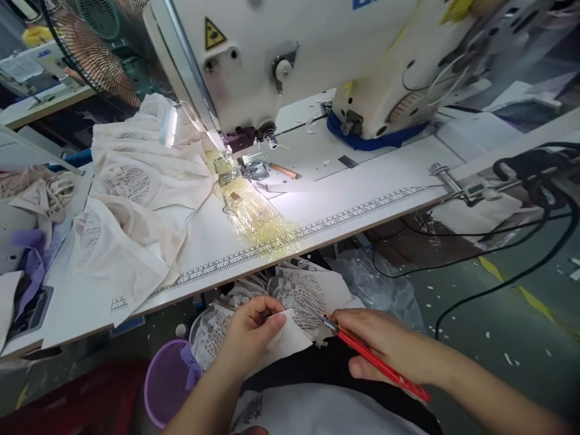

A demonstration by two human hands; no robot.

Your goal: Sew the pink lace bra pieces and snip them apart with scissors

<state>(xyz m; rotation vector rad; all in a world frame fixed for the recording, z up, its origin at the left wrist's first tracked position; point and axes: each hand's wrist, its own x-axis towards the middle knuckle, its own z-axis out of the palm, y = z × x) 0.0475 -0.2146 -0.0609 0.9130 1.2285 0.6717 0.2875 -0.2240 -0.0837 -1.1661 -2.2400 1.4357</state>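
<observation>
My left hand (256, 335) pinches the edge of a cream fabric piece (296, 335) between thumb and fingers, over my lap. Grey-and-white lace (301, 293) of the same kind of garment spreads around and behind it, under the table edge. In my right hand (385, 338) are red-handled scissors (362, 350), their slim metal blades pointing left at the fabric near my left fingertips. Whether the blades touch the cloth I cannot tell. The far end of the red handle sticks out below my palm.
A white sewing machine (254, 60) stands on the table, its needle area lit. Several cream lace-cupped garments (131, 181) are heaped left of it. A printed ruler (344, 214) runs along the front edge. Below are a purple bin (156, 386) and black cables (498, 257) at right.
</observation>
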